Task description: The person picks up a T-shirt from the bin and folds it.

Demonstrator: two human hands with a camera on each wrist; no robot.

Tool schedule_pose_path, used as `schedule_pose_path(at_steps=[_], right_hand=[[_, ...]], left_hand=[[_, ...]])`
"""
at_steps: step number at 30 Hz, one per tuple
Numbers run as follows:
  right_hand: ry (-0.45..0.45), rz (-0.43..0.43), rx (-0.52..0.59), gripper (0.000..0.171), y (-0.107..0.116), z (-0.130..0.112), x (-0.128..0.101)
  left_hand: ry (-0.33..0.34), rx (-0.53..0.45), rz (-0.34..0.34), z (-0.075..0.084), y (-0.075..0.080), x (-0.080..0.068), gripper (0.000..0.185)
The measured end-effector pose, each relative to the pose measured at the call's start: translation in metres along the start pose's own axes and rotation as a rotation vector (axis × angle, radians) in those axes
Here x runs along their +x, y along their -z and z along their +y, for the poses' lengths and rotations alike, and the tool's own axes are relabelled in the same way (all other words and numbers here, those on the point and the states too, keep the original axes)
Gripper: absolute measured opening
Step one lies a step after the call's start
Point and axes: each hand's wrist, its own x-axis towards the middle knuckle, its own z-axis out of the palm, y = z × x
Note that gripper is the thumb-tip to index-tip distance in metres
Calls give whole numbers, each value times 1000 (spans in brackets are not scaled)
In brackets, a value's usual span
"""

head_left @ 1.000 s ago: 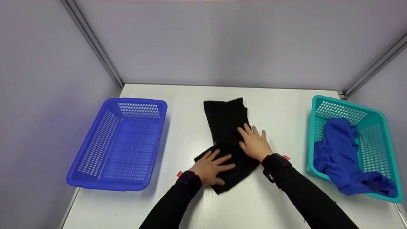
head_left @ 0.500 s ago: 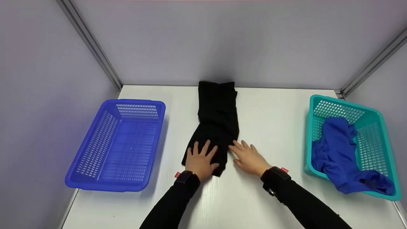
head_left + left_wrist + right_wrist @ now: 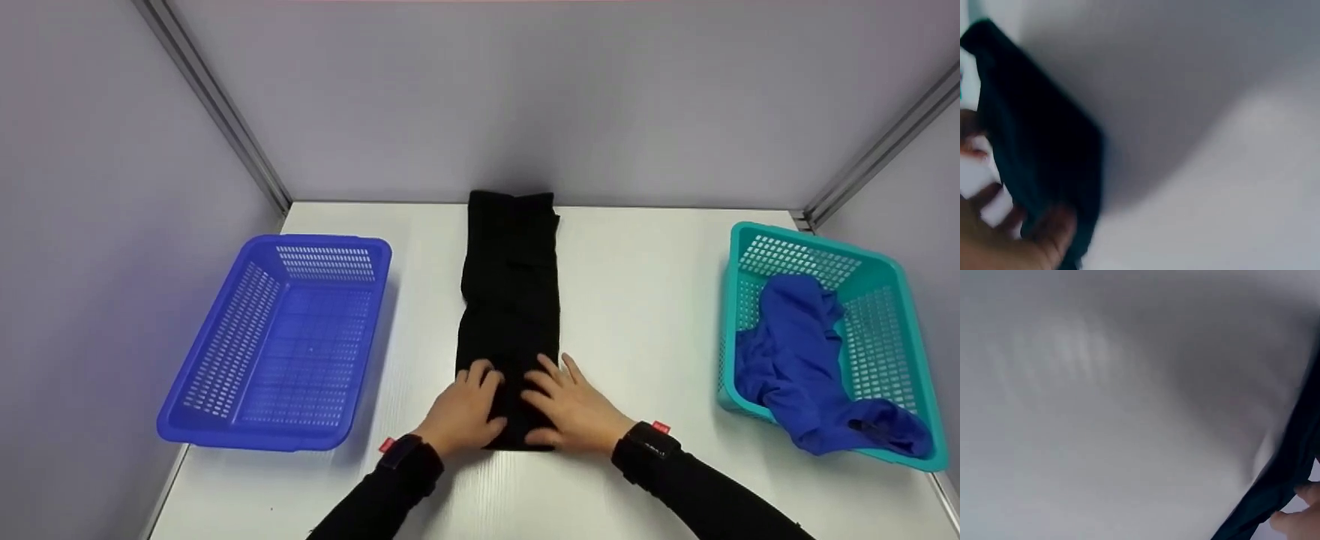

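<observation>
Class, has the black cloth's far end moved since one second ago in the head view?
Yes, toward the back wall: the far end of the black cloth now overlaps the table's back edge; earlier it lay short of it.

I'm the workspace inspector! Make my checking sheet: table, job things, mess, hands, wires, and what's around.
Surface: white table, glare near the front.
Job's things: black cloth laid lengthwise, reaching the back edge.
Clutter: blue basket left; teal basket right, blue cloth draped over its near rim; dark speck, front left.
Hands: left hand and right hand at the black cloth's near end; grip unclear.
Cables: nothing seen.
Surroundings: pale walls, grey corner strips.
</observation>
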Motion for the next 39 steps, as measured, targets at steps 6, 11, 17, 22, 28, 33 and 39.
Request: schedule_pose_path(at_steps=[6, 11, 17, 22, 28, 33, 39], right_hand=[[-2, -72, 6, 68, -5, -3, -13], [30, -14, -100, 48, -3, -3, -17], [65, 12, -141, 40, -3, 0, -19], [150, 149, -133, 31, -7, 4, -21], [255, 212, -142, 28, -12, 4, -22], [271, 293, -42, 21, -9, 1, -16], [-24, 411, 347, 31, 12, 4, -17]], left_hand=[[-162, 106, -192, -16, 9, -20, 47], [-233, 322, -60, -22, 2, -27, 40], [-346, 367, 77, -25, -1, -25, 23], [-447, 287, 58, -31, 3, -27, 35], [-465, 335, 78, -39, 4, -28, 50], [-435, 323, 157, -37, 10, -24, 47], [-317, 32, 367, -30, 25, -16, 35]])
